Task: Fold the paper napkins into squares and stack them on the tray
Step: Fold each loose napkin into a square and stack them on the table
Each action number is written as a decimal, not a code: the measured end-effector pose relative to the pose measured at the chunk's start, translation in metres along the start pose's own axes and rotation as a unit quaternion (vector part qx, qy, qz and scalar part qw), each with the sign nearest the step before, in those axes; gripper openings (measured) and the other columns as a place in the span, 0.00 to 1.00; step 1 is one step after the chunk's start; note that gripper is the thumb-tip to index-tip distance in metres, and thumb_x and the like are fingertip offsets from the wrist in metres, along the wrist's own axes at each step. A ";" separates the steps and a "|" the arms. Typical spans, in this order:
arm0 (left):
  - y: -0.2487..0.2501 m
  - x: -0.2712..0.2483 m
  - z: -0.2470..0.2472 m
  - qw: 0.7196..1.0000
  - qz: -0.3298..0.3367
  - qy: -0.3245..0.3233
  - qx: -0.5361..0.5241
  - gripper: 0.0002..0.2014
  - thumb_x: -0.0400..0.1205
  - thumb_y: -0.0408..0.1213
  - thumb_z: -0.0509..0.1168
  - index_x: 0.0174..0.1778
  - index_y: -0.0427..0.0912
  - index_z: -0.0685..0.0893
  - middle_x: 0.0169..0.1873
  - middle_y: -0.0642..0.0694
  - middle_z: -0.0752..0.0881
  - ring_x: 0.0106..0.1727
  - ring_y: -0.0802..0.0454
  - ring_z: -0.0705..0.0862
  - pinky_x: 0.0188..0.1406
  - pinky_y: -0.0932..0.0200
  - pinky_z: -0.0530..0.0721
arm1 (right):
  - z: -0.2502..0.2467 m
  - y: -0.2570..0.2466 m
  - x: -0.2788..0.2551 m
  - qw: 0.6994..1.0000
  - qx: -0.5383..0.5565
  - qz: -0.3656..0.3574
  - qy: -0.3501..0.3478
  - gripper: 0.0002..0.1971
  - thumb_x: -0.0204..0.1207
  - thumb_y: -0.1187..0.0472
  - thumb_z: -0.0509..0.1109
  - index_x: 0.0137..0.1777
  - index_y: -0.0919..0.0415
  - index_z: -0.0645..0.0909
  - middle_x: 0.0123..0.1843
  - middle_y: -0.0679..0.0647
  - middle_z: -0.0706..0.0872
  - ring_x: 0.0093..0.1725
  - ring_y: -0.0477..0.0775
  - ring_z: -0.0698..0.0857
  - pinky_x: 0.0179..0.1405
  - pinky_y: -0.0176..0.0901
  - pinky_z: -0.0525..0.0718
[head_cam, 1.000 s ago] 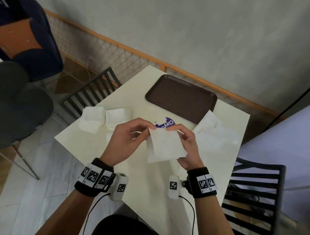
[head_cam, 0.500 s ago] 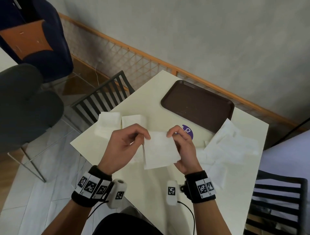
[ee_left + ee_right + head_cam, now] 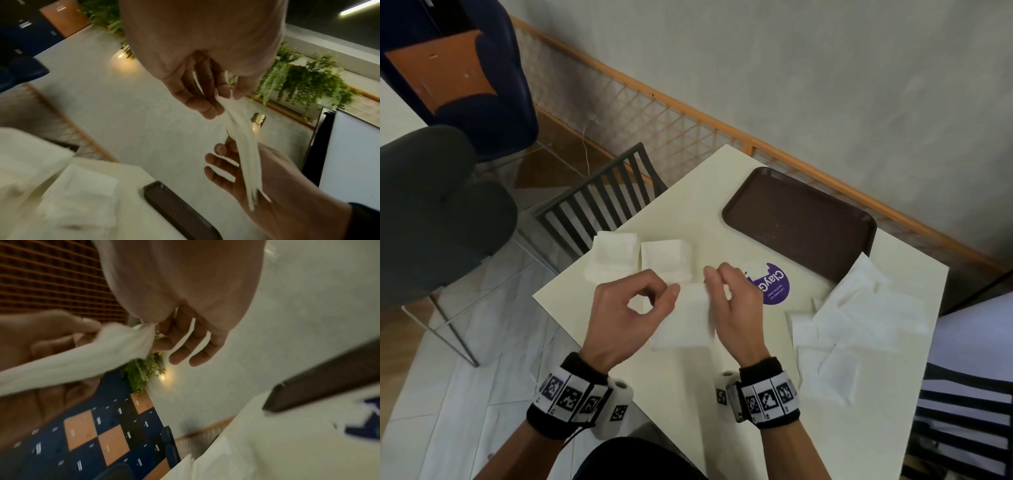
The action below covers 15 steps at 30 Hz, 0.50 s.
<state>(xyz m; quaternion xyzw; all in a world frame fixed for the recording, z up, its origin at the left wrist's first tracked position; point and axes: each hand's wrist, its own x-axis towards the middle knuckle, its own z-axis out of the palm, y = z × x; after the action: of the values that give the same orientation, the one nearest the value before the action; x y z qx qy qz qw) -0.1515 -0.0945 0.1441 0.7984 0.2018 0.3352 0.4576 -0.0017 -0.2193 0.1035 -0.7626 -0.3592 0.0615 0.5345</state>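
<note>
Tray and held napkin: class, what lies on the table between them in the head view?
A purple round sticker on the table lies between the brown tray and the held napkin, shown in the head view.

- A café or canteen dining area: a small cream table (image 3: 722, 212) carrying a brown serving tray (image 3: 801, 222) at 1 o'clock.
- Slatted dark chairs (image 3: 602, 202) at 11 o'clock.
- Hanging greenery (image 3: 304, 81) and small lamps (image 3: 258, 121) along the wall.
</note>
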 end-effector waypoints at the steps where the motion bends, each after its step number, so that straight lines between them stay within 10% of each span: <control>1: -0.004 -0.001 0.003 0.999 -0.030 0.014 -0.012 0.15 0.84 0.38 0.79 0.34 0.41 0.85 0.29 0.50 0.86 0.34 0.48 0.87 0.46 0.57 0.88 | 0.001 0.002 -0.001 0.997 0.045 0.055 0.008 0.19 0.96 0.50 0.66 0.43 0.56 0.71 0.34 0.48 0.76 0.36 0.45 0.75 0.38 0.47 0.75; 5: -0.047 0.002 0.022 0.987 -0.160 0.009 0.028 0.14 0.78 0.40 0.86 0.41 0.50 0.85 0.37 0.51 0.88 0.38 0.52 0.88 0.42 0.67 0.88 | 0.022 0.023 -0.007 0.975 0.120 0.175 -0.060 0.13 0.92 0.50 0.73 0.58 0.53 0.71 0.35 0.47 0.83 0.32 0.45 0.80 0.35 0.45 0.84; 10: -0.133 -0.002 0.049 0.953 -0.260 -0.098 0.124 0.15 0.79 0.30 0.82 0.54 0.48 0.85 0.53 0.45 0.87 0.40 0.54 0.90 0.38 0.74 0.85 | 0.058 0.075 -0.013 0.961 -0.003 0.240 -0.138 0.11 0.88 0.64 0.67 0.61 0.51 0.69 0.40 0.60 0.91 0.36 0.61 0.91 0.45 0.68 0.94; 15: -0.165 -0.008 0.068 0.925 -0.246 -0.162 0.242 0.18 0.80 0.28 0.79 0.66 0.39 0.87 0.66 0.40 0.78 0.58 0.40 0.83 0.72 0.39 0.83 | 0.056 0.079 -0.023 0.946 -0.094 0.224 -0.213 0.15 0.85 0.61 0.66 0.63 0.49 0.63 0.50 0.64 0.88 0.48 0.73 0.88 0.52 0.69 0.90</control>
<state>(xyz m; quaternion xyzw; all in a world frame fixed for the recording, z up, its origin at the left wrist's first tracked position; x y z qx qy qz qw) -0.1106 -0.0578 -0.0263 0.8536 0.3897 0.0194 0.3450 -0.0071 -0.2032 0.0051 -0.8393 -0.2884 0.3070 0.3437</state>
